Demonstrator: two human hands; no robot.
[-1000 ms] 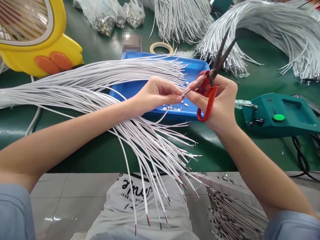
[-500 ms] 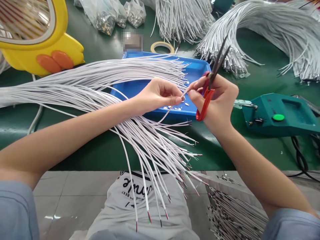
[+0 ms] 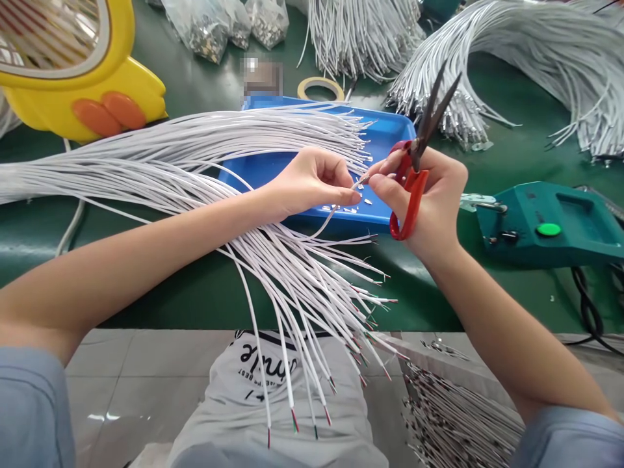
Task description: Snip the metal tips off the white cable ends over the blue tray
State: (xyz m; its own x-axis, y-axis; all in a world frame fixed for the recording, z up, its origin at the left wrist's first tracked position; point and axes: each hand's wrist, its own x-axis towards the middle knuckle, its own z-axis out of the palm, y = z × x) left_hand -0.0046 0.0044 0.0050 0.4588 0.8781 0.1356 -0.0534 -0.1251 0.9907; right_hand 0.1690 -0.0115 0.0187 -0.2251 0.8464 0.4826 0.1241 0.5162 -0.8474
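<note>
My left hand (image 3: 312, 182) pinches a white cable (image 3: 329, 221) near its end, between thumb and forefinger, above the blue tray (image 3: 390, 130). The fingertips of my right hand (image 3: 429, 195) close on the tip of that same cable. Red-handled scissors (image 3: 414, 175) hang on the right hand's fingers, blades parted and pointing up and away. Below my left forearm a bundle of white cables (image 3: 292, 273) fans out over the table edge, with red, green and dark wire ends showing. Small white scraps (image 3: 368, 201) lie in the tray.
More white cables (image 3: 234, 133) reach across the tray. A roll of tape (image 3: 320, 89) and bags of small metal parts (image 3: 267, 23) lie behind. At left stands a yellow duck-shaped heater or fan (image 3: 117, 97); at right, a green machine (image 3: 550, 221) and grey cable bundles (image 3: 492, 39).
A darker stretch now shows at the cable tip between my fingertips. The scissor blades are slightly wider apart, and my right hand has shifted a little to the right. The view has moved slightly.
</note>
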